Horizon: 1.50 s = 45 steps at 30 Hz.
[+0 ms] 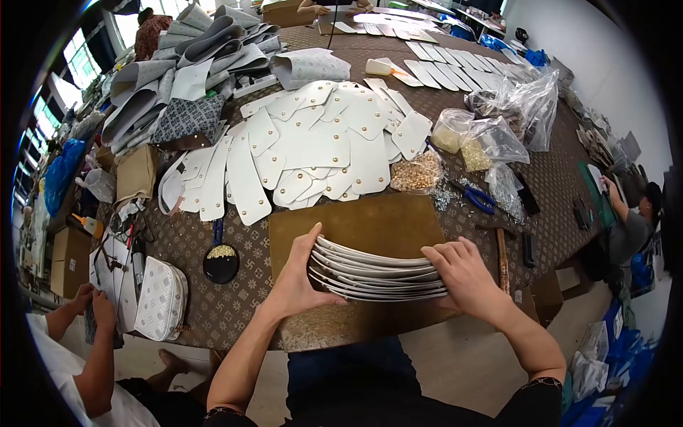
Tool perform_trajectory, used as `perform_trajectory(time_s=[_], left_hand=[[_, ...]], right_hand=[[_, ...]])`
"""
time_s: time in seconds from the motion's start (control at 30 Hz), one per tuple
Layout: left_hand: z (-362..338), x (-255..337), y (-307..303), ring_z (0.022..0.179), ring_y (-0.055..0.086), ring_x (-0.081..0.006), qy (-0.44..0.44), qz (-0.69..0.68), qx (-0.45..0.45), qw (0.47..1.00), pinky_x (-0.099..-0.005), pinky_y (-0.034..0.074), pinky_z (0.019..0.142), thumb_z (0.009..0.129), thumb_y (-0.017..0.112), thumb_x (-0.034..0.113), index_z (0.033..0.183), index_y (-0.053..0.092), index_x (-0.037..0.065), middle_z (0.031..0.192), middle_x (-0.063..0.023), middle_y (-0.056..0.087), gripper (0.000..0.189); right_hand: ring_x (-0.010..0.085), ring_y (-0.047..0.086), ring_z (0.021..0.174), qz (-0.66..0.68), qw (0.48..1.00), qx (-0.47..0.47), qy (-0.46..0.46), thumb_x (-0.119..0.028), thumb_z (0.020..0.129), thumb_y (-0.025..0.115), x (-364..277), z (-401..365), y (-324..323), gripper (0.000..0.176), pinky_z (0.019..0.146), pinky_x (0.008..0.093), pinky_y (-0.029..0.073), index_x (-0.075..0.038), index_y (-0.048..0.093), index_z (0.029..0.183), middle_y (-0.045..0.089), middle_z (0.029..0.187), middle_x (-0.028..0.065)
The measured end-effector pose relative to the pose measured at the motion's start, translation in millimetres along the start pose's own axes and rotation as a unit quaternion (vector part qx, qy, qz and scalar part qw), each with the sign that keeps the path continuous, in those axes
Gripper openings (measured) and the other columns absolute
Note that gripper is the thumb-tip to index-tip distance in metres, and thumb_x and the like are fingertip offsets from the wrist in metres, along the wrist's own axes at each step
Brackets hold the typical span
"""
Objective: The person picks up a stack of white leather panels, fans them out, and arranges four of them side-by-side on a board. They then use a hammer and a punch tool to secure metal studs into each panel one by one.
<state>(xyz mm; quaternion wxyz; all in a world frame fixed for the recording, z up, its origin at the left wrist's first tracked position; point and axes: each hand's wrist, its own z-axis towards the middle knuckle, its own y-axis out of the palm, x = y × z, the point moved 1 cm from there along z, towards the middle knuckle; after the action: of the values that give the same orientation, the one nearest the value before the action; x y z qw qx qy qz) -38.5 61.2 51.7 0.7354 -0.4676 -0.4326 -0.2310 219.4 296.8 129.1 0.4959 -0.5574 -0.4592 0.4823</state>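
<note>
two hands hold one stack of white pieces (377, 274) at the lower centre of the frame. the left hand (299, 281) clasps the stack's left end, thumb up along the top edge and fingers tucked under. the right hand (462, 274) is closed over its right end, fingers curled on top. the pieces are thin and bowed, their edges fanned a little, and the stack is held just over the near edge of a brown mat (363, 224) that lies on the patterned table (235, 306).

beyond the mat, at the centre of the frame, many white studded panels (313, 142) lie spread and overlapping. right of them sit a heap of gold rivets (416, 173), blue-handled pliers (480, 199) and several clear plastic bags (491, 139). a wooden handle (501, 260) lies just beside the right hand. left of the mat is a small black pan (221, 262) with gold bits in it, and further left a white patterned pouch (162, 299).

at the lower left a co-worker's hands (92, 302) are held together near the table edge. another person (629, 224) sits at the right edge of the frame.
</note>
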Motion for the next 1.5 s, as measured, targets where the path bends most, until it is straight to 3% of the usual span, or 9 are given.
perform_trajectory(time_s=[0.23, 0.37, 0.53, 0.67, 0.97, 1.07, 1.17, 1.3, 1.5], left_hand=[[-4.1, -2.5, 1.8, 0.132, 0.05, -0.0286, 0.015, -0.005, 0.011, 1.0, -0.0392, 0.042, 0.114, 0.052, 0.104, 0.021, 0.156, 0.04, 0.005, 0.143, -0.0135, 0.046, 0.123], [2.5, 0.5, 11.8, 0.133, 0.048, -0.0304, 0.012, -0.035, 0.007, 0.999, -0.0395, 0.043, 0.114, 0.053, 0.106, 0.021, 0.16, 0.031, 0.004, 0.146, -0.0166, 0.041, 0.132], [-9.5, -0.9, 15.9, 0.135, 0.046, -0.0265, -0.083, -0.275, 0.021, 0.958, -0.0397, 0.043, 0.115, 0.055, 0.106, 0.016, 0.169, 0.007, 0.008, 0.148, -0.0141, 0.036, 0.151], [-20.4, -16.8, 21.8, 0.13, 0.047, -0.0242, -0.054, -0.181, 0.007, 0.982, -0.0373, 0.045, 0.11, 0.061, 0.105, 0.021, 0.169, 0.01, 0.008, 0.147, -0.0121, 0.036, 0.144], [-12.5, -10.0, 15.9, 0.132, 0.045, -0.0255, -0.06, -0.249, 0.031, 0.966, -0.0375, 0.043, 0.112, 0.063, 0.103, 0.026, 0.166, 0.024, 0.007, 0.145, -0.011, 0.037, 0.131], [-11.0, -3.2, -2.5, 0.137, 0.045, -0.0329, 0.0, 0.018, -0.015, 1.0, -0.0425, 0.045, 0.113, 0.061, 0.103, 0.027, 0.165, 0.024, 0.007, 0.149, -0.0157, 0.035, 0.132], [-11.3, 31.8, -11.3, 0.139, 0.044, -0.033, 0.017, 0.083, 0.048, 0.995, -0.0429, 0.047, 0.113, 0.058, 0.104, 0.03, 0.165, 0.025, 0.007, 0.15, -0.0177, 0.035, 0.134], [-2.8, 78.5, 3.5, 0.108, 0.069, -0.0317, 0.066, 0.277, -0.062, 0.957, -0.0413, 0.061, 0.081, 0.063, 0.098, 0.032, 0.157, 0.043, 0.013, 0.15, -0.0137, 0.048, 0.11], [13.4, 78.9, 10.5, 0.111, 0.067, -0.03, 0.065, 0.352, -0.095, 0.929, -0.0406, 0.06, 0.083, 0.071, 0.093, 0.032, 0.153, 0.047, 0.012, 0.149, -0.0143, 0.049, 0.096]], right_hand=[[0.0354, 0.049, 0.134, 0.124, 0.989, 0.083, 0.007, -0.032, 0.059, 0.099, 36.4, -22.3, 0.0, 0.109, 0.118, 0.0557, 0.033, -0.006, 0.045, 0.15, 0.05, 0.145, 0.0134], [0.0343, 0.044, 0.144, 0.402, 0.9, 0.148, 0.077, -0.022, 0.059, 0.1, 48.1, -32.2, 46.5, 0.109, 0.121, 0.0415, 0.036, -0.006, 0.045, 0.152, 0.045, 0.152, 0.0164], [0.0343, 0.042, 0.146, 0.423, 0.882, 0.204, 0.045, -0.018, 0.058, 0.1, 28.2, -28.5, 49.7, 0.112, 0.122, 0.043, 0.036, -0.006, 0.043, 0.154, 0.043, 0.154, 0.0158], [0.0351, 0.044, 0.144, 0.415, 0.899, 0.128, 0.054, -0.014, 0.063, 0.098, 27.7, -38.8, 44.9, 0.102, 0.119, 0.043, 0.039, -0.007, 0.046, 0.151, 0.044, 0.152, 0.0154], [0.0318, 0.054, 0.128, 0.383, 0.894, 0.225, 0.062, -0.004, 0.066, 0.095, 28.4, -23.7, 59.0, 0.085, 0.108, 0.0394, 0.048, -0.011, 0.059, 0.142, 0.051, 0.137, 0.0138], [0.0353, 0.05, 0.133, 0.319, 0.923, 0.205, 0.06, -0.011, 0.065, 0.096, 29.5, -21.1, 44.0, 0.091, 0.111, 0.0458, 0.045, -0.013, 0.055, 0.146, 0.049, 0.141, 0.0149], [0.0391, 0.046, 0.135, 0.232, 0.953, 0.185, 0.051, -0.015, 0.064, 0.097, 26.5, -13.1, 35.9, 0.096, 0.112, 0.0493, 0.043, -0.015, 0.052, 0.149, 0.047, 0.145, 0.0163], [0.0417, 0.045, 0.135, 0.151, 0.977, 0.14, 0.059, -0.015, 0.063, 0.096, 19.7, -11.8, 28.6, 0.102, 0.114, 0.0505, 0.04, -0.014, 0.047, 0.153, 0.045, 0.148, 0.0182], [0.0383, 0.048, 0.128, 0.096, 0.987, 0.111, 0.061, -0.023, 0.064, 0.095, 12.5, -12.4, 22.2, 0.101, 0.111, 0.0516, 0.038, -0.009, 0.044, 0.151, 0.049, 0.136, 0.0146]])
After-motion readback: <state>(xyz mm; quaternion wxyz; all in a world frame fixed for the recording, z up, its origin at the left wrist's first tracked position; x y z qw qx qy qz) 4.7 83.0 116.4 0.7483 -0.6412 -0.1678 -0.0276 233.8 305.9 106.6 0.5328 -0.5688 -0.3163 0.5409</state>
